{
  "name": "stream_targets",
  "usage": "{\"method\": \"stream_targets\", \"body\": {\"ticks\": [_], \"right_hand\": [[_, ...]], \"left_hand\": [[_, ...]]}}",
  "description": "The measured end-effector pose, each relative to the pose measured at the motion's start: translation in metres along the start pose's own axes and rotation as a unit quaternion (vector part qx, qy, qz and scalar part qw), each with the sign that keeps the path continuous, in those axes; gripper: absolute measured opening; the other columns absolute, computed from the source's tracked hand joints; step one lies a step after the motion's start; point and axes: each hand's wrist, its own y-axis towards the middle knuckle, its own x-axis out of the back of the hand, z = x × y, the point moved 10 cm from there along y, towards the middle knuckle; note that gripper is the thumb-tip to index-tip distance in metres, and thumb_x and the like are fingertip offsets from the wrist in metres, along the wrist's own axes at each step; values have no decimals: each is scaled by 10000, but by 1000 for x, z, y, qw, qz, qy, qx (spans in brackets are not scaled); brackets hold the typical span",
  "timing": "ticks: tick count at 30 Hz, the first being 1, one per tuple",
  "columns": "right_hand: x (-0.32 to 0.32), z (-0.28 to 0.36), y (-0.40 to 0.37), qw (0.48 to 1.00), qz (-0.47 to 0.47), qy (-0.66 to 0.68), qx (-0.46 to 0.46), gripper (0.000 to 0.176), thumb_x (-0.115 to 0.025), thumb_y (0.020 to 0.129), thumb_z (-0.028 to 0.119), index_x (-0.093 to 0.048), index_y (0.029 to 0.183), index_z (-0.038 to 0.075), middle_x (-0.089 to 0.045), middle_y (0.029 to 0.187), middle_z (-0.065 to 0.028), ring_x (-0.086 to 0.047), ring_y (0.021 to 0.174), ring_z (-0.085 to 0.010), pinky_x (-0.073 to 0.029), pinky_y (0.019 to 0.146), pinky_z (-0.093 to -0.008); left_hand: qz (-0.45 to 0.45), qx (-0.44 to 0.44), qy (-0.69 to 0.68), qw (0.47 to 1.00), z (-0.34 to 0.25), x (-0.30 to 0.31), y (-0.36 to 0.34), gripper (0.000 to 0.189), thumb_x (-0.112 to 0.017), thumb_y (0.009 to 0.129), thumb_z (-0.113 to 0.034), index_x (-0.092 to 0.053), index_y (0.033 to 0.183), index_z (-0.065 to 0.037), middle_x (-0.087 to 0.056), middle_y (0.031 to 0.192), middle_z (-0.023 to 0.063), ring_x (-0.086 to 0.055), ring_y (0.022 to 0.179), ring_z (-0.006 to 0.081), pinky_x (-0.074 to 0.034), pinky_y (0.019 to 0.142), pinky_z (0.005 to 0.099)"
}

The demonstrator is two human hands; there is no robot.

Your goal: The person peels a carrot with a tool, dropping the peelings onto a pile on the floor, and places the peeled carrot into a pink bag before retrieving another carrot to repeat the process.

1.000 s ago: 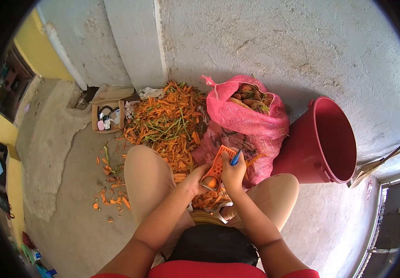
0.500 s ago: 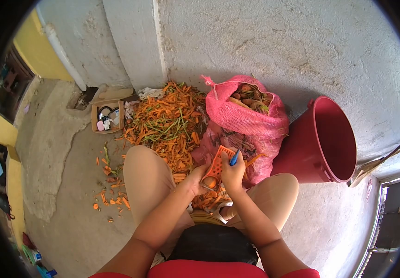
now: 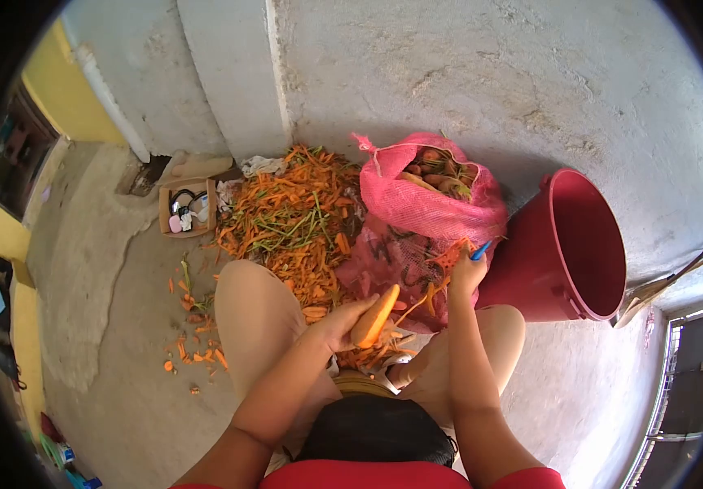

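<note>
In my left hand (image 3: 335,326) is a large peeled carrot (image 3: 376,318), its pointed end tilted up and away from me. My right hand (image 3: 467,279) is closed round an orange, hole-patterned peeler (image 3: 448,257) with a blue end (image 3: 479,251). Part of this peeler is hidden by the fingers. It is apart from the carrot, in front of the pink mesh sack (image 3: 425,204). Orange strips hang below the right hand. Beyond my left knee lies a heap of carrot peelings and green stalks (image 3: 286,212).
Unpeeled carrots (image 3: 441,169) show in the sack's mouth. A tall dark red bucket (image 3: 522,261) leans at the right, near the wall (image 3: 482,73). A small cardboard box (image 3: 186,232) with odds and ends stands left of the heap. Carrot scraps (image 3: 197,352) litter the floor.
My right hand has moved right and away from me with the peeler, off the carrot. My left hand still holds the carrot, now more fully in view.
</note>
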Motion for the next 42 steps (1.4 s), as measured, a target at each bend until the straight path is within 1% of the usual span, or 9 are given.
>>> {"method": "stream_targets", "body": {"ticks": [2,10,17,20,23,27,31,38,42], "right_hand": [[-4,6,-8,996,21,81,-15,163,-557,797,134,-486,755,-7,-449,611,-16,-392,548,-95,-346,497,-264],[-42,85,-118,951,238,200,-1,130,-548,805,103,-510,878,2,-493,651,-14,-427,560,-62,-367,494,-224],[-40,85,-116,972,218,58,65,155,-568,790,126,-513,858,-2,-469,571,-66,-406,465,-134,-363,450,-277],[-44,76,-108,974,215,12,73,180,-584,778,158,-512,816,-3,-480,570,-86,-411,463,-161,-365,451,-311],[-29,34,-52,993,78,27,82,197,-574,775,165,-490,738,-10,-465,531,-84,-411,462,-167,-355,463,-333],[-14,-22,-8,998,44,35,-42,192,-570,768,124,-460,671,0,-408,520,-31,-367,477,-115,-312,449,-301],[-23,-4,-25,987,87,135,-27,136,-548,788,113,-496,732,1,-436,572,0,-378,510,-80,-324,459,-259],[-41,85,-122,953,211,217,33,136,-550,801,103,-505,871,-5,-477,606,-27,-410,519,-96,-369,494,-242],[-41,88,-123,972,201,63,101,154,-559,789,114,-494,857,-8,-455,568,-93,-406,478,-158,-373,479,-286]], "left_hand": [[-112,-37,9,993,-6,22,2,403,-356,883,-383,-491,1026,-31,-536,777,68,-547,729,160,-479,528,270],[-105,-33,-58,992,-4,29,12,326,-370,882,-316,-499,950,-25,-583,823,78,-590,662,168,-503,518,305],[-50,-40,-86,994,-4,27,13,309,-391,876,-293,-497,969,-18,-590,802,84,-600,653,181,-514,559,308],[-132,-18,-23,991,-5,35,13,363,-343,894,-318,-485,1020,-9,-565,751,74,-570,616,173,-494,534,295],[22,50,1,999,8,10,8,427,-272,910,-349,-457,1087,-8,-511,685,61,-515,600,153,-454,498,271],[96,-26,32,994,-7,-18,-3,452,-241,912,-372,-443,1104,-16,-472,701,64,-480,630,139,-426,495,250],[-137,-38,35,989,-10,27,2,390,-334,887,-384,-486,1011,-47,-527,772,92,-519,638,163,-450,507,281],[-102,-42,-57,992,-12,22,5,339,-377,879,-354,-515,992,-66,-586,845,56,-574,713,166,-470,565,293],[-106,-45,-27,993,-10,32,9,335,-365,884,-355,-512,975,-68,-586,799,69,-580,644,162,-486,528,305]]}}
